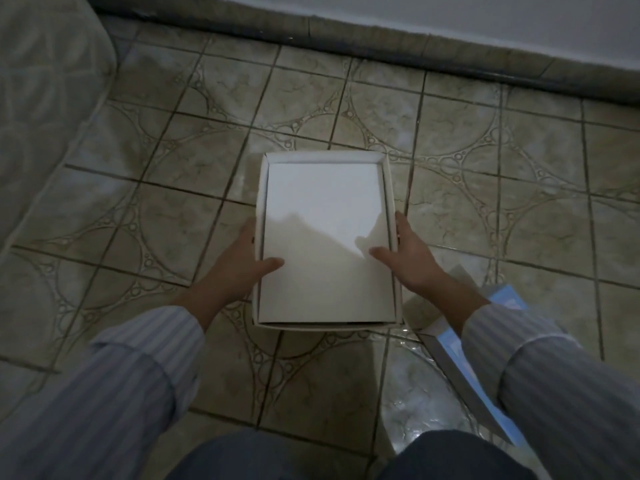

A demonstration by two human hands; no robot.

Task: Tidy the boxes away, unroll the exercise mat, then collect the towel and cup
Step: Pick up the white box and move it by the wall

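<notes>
Two hands hold a white box

Both hands grip an open white cardboard box [327, 237] above the tiled floor [450, 140]. The left hand [242, 258] presses the left wall, thumb inside. The right hand [412, 254] presses the right wall, thumb inside too. So the fingers of both hands are closed on the box. No writing shows on it. A light blue flat box [467, 362] lies on the floor under the right striped sleeve [554, 386].
</notes>
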